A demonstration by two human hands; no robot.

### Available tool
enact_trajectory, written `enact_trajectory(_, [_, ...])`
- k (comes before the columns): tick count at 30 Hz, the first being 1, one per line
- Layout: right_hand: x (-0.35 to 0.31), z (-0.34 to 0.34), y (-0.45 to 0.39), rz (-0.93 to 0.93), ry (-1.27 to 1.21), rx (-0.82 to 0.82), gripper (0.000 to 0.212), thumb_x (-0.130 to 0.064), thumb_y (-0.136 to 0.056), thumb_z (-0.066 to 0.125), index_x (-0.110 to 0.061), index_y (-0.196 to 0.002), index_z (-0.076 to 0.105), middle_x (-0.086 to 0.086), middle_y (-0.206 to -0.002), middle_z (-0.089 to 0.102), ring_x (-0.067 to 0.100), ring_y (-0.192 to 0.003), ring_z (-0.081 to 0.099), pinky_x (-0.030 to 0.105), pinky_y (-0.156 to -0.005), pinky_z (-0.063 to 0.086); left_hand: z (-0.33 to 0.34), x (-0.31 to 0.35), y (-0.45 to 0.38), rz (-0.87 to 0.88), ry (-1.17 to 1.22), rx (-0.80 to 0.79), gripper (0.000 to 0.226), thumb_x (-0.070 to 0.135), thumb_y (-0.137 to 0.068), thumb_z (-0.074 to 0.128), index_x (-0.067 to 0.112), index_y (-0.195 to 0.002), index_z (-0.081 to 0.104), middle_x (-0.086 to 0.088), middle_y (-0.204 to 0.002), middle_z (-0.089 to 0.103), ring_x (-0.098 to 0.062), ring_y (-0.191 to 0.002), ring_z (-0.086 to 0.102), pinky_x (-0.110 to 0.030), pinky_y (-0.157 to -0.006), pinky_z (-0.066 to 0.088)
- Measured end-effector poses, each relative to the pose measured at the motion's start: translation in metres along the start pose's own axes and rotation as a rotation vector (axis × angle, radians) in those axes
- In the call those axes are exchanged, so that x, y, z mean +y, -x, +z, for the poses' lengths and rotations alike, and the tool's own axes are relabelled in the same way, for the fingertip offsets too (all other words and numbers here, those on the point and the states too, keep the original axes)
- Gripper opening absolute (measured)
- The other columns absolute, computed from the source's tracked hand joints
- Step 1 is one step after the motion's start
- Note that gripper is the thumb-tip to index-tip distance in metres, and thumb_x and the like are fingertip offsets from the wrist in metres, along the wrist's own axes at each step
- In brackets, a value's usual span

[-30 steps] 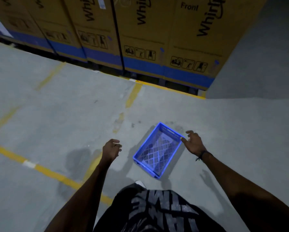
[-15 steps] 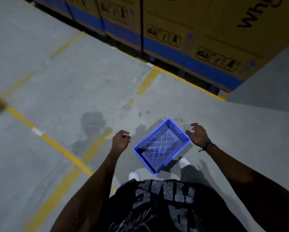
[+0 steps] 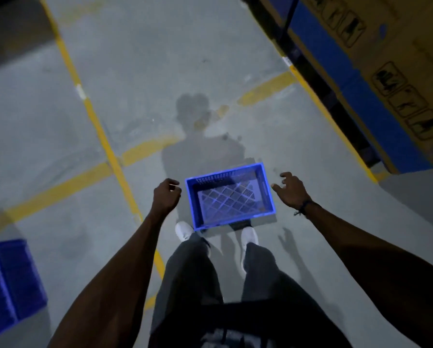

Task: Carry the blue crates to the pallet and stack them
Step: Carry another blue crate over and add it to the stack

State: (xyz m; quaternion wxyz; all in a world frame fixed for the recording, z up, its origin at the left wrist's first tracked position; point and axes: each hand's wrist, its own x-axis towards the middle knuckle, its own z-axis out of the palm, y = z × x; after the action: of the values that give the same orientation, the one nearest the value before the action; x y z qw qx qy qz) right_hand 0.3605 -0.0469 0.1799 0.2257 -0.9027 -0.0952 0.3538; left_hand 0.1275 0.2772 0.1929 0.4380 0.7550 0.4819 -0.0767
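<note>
Both hands, left hand (image 3: 165,197) and right hand (image 3: 292,190), flank blue crate (image 3: 229,195), gripping nothing.

No legible txt; cartons (image 3: 396,79): pictograms.
</note>
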Motion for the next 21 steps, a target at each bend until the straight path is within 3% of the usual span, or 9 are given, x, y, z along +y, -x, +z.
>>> enact_trajectory(6, [0.046, 0.042, -0.076, 0.063, -0.017, 0.015, 0.056, -0.028, -0.091, 0.068, -0.004, -0.136, 0.047, 0.024, -0.123, 0.06, 0.036, -0.113, 0.06, 0.035, -0.096, 0.043, 0.066, -0.056, -0.042, -0.09, -0.045, -0.029, 0.028, 0.018, -0.085, 0.057, 0.011, -0.111, 0.065, -0.014, -0.094, 0.073, -0.025, -0.068, 0.061, -0.042, -0.073, 0.056])
enact_trajectory(10, [0.107, 0.112, -0.142, 0.105, 0.021, -0.013, 0.063, -0.03, -0.088, 0.069, -0.008, -0.141, 0.043, 0.022, -0.123, 0.058, 0.038, -0.11, 0.059, 0.039, -0.099, 0.042, 0.136, -0.118, -0.094, -0.067, -0.165, -0.101, 0.033, 0.013, -0.089, 0.062, 0.005, -0.12, 0.059, -0.013, -0.103, 0.071, -0.029, -0.094, 0.066, -0.034, -0.08, 0.048])
enact_trajectory(15, [0.186, 0.199, -0.235, 0.091, 0.063, 0.011, 0.072, -0.025, -0.089, 0.07, -0.003, -0.148, 0.035, 0.029, -0.13, 0.051, 0.042, -0.12, 0.053, 0.042, -0.102, 0.041, 0.221, -0.21, -0.181, -0.052, -0.273, -0.096, 0.049, 0.014, -0.09, 0.063, -0.004, -0.132, 0.048, -0.023, -0.118, 0.06, -0.035, -0.108, 0.057, -0.036, -0.083, 0.042])
enact_trajectory(19, [0.238, 0.247, -0.288, 0.06, 0.136, 0.019, 0.079, -0.021, -0.09, 0.07, 0.0, -0.152, 0.026, 0.034, -0.138, 0.044, 0.046, -0.128, 0.045, 0.046, -0.105, 0.038, 0.272, -0.265, -0.233, -0.053, -0.373, -0.102, 0.055, 0.014, -0.09, 0.062, -0.012, -0.134, 0.04, -0.029, -0.136, 0.046, -0.043, -0.123, 0.047, -0.049, -0.088, 0.046])
enact_trajectory(21, [0.254, 0.265, -0.303, 0.04, 0.167, -0.008, 0.081, -0.021, -0.089, 0.07, 0.001, -0.152, 0.025, 0.035, -0.137, 0.042, 0.049, -0.126, 0.045, 0.048, -0.103, 0.038, 0.289, -0.284, -0.247, -0.117, -0.379, -0.092, 0.062, 0.015, -0.088, 0.063, -0.009, -0.137, 0.034, -0.03, -0.136, 0.043, -0.047, -0.119, 0.05, -0.053, -0.087, 0.05])
